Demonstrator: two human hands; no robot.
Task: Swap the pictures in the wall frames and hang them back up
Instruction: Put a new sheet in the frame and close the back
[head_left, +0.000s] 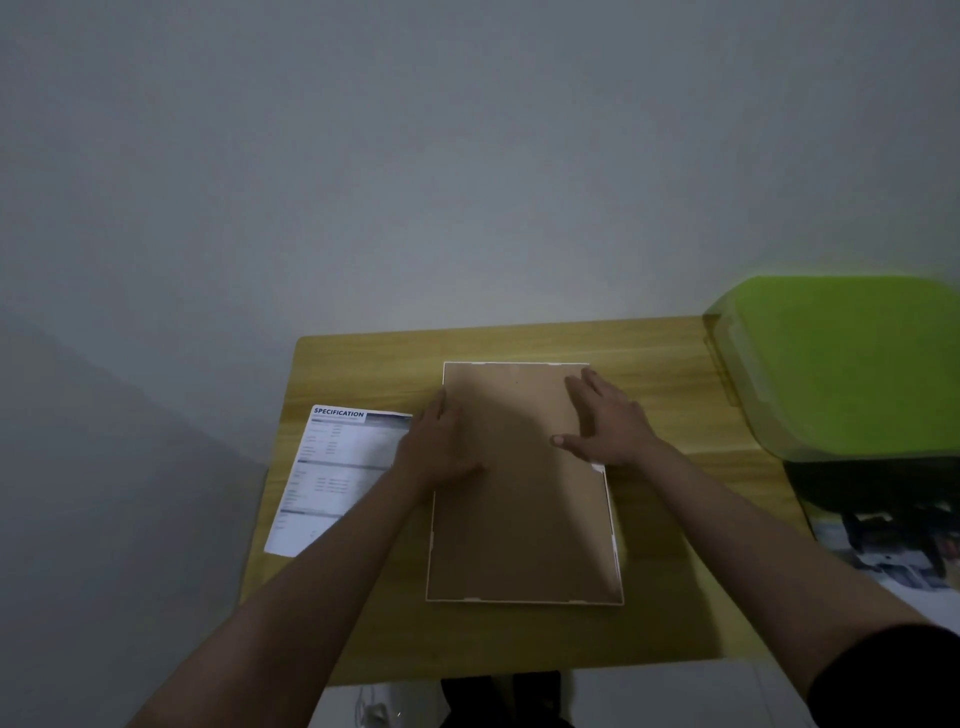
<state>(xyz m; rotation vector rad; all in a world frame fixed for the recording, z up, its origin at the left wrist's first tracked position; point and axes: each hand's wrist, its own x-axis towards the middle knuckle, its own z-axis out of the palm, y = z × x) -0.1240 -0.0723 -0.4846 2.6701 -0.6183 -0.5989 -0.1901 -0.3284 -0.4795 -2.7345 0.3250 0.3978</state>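
A picture frame (524, 519) lies face down in the middle of the frame, flat on a light wooden bench (363, 374). Its brown backing board faces up, edged by a thin white rim with small tabs showing along the top and bottom edges. The frame's long sides run away from the camera.

The left hand (441, 449) rests on the left edge of the frame, a little above centre, fingers straight and flat, half on the backing board and half over the rim; it grasps nothing. The right hand (605, 421) lies palm down on the upper right part of the backing board, fingers spread and stretched toward the top right corner, thumb pointing toward the centre; it too is released, pressing flat rather than gripping.

At the left of the bench, just beside the frame and partly under the left forearm, lies a printed sheet (332, 478) headed "SPECIFICATION". At the right of the frame stands a bright green plastic container (841, 364), with a dark object beneath it that is too dim to identify. A plain grey wall (415, 156) fills the upper half.
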